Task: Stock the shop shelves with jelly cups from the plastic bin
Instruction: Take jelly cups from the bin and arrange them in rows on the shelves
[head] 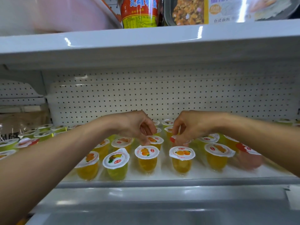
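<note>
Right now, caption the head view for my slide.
Left hand and right hand pinch jelly cups in the shelf rows.

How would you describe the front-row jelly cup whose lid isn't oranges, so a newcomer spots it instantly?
Find the white shelf with the pegboard back and scan its front row between the two forearms. The jelly cup is second from the left there. Its tilted lid shows yellow and dark fruit, not oranges, and its jelly looks greener than its neighbours'.

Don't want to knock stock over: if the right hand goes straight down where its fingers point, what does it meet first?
The red-lidded jelly cup directly under the right hand. Its fingers seem to touch the lid, but blur leaves contact unclear.
</note>
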### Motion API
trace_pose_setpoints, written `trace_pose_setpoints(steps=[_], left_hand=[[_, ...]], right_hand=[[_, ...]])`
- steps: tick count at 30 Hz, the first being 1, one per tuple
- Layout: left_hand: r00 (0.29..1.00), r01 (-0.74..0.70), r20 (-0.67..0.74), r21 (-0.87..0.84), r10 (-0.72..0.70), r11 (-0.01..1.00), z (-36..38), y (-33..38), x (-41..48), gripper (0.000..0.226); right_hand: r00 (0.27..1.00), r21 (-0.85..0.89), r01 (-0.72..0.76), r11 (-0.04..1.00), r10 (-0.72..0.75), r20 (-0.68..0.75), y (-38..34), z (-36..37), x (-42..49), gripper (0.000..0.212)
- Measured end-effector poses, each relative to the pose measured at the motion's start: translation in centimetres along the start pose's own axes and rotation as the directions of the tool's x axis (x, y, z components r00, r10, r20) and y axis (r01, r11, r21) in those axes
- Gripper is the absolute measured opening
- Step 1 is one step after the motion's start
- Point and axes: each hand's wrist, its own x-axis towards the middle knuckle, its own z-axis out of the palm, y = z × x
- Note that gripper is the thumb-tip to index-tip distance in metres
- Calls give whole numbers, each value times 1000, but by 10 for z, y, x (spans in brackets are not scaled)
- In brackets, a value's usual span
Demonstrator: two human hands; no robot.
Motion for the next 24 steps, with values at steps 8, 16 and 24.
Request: trace_pose_setpoints(steps=[8, 16, 24], left_hand=[[995, 60, 81, 57, -64, 997, -4, 6, 2, 53], [994, 62, 83, 119, -73, 991, -3, 10, 3, 52], [980, -14, -197, -38, 6, 999, -18, 21, -35, 27]], right_hand=[[999, -2, 2, 1000, -2, -53, 2, 4, -1, 34], [998, -25, 0, 1000, -2, -66, 5, 7, -3, 36], [965, -86, 106, 991, -123, -230, 3, 5, -22, 35]])
